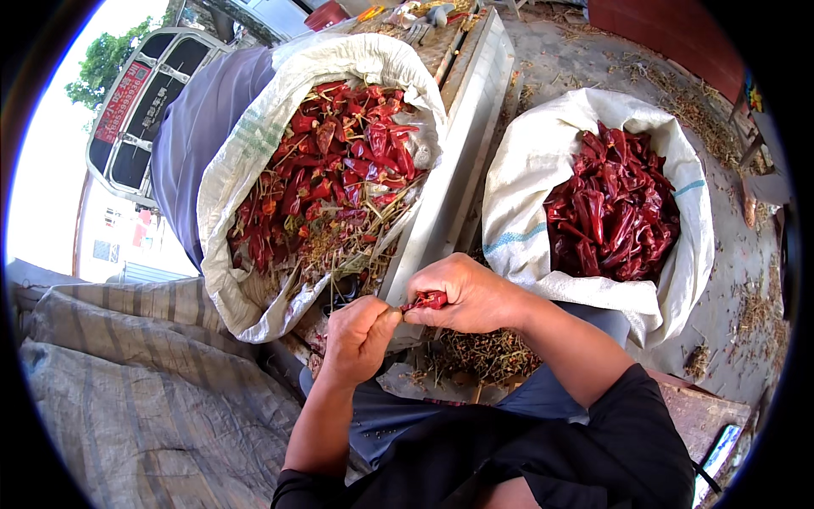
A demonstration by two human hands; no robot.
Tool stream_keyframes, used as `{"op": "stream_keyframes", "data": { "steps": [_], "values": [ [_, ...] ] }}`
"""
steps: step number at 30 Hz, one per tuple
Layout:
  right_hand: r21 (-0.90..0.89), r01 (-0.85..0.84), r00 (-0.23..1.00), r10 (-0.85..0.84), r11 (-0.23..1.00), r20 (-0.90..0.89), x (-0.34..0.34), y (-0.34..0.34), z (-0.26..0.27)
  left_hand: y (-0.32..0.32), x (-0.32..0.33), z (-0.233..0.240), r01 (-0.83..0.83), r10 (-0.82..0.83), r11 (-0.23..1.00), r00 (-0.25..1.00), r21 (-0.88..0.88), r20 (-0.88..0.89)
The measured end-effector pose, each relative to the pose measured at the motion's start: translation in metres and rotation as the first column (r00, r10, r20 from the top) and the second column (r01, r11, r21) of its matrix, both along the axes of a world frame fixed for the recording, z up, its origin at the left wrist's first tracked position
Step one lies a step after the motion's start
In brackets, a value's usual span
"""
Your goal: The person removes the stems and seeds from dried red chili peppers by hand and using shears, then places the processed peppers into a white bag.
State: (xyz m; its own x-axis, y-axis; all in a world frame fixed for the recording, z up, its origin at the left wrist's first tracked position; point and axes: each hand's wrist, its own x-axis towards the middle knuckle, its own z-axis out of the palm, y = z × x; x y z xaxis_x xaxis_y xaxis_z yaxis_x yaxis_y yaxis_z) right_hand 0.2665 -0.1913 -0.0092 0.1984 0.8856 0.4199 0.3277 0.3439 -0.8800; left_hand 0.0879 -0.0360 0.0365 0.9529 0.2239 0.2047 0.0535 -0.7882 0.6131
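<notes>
My right hand [462,294] grips a dried red chili pepper [429,300], much of it hidden in the fist. Close on its left, my left hand [361,334] pinches the pepper's stem end between thumb and finger. Ahead on the left, an open white woven sack [219,210] holds dried red chilies [331,143] with stems, stalks and loose debris. To the right stands another white woven sack [521,153], its rim folded back, full of dark red chilies [610,197].
A long table with a pale side [439,184] runs between the sacks. Stem scraps [486,356] lie in a heap below my right hand. Striped tarpaulin [146,394] covers the left side. A board [693,413] bearing a phone-like object [722,445] is at lower right. A vehicle [143,118] stands beyond.
</notes>
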Motion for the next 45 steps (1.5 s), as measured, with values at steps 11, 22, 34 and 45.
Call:
{"op": "stream_keyframes", "data": {
  "steps": [11, 22, 34, 45],
  "values": [
    [-0.076, 0.906, 0.405, -0.8, 0.417, 0.442, 0.111, -0.083, -0.022, -0.019, 0.009, -0.033, -0.011, 0.023, 0.999, 0.976, 0.053, -0.218],
    [0.133, 0.93, 0.263, -0.874, 0.341, 0.408, 0.111, -0.079, -0.018, 0.102, 0.048, 0.0, -0.461, 0.444, 0.816, 0.886, 0.349, 0.132],
    [0.019, 0.655, 0.741, -0.646, 0.756, 0.183, 0.052, -0.017, -0.008, 0.153, 0.029, 0.013, -0.459, 0.462, 0.886, 0.863, -0.063, 0.206],
    [0.001, 0.159, 0.963, -0.156, 0.987, 0.219, -0.005, 0.026, -0.004, 0.011, 0.015, 0.011, -0.16, 0.261, 0.756, 0.963, -0.635, 0.068]
  ]
}}
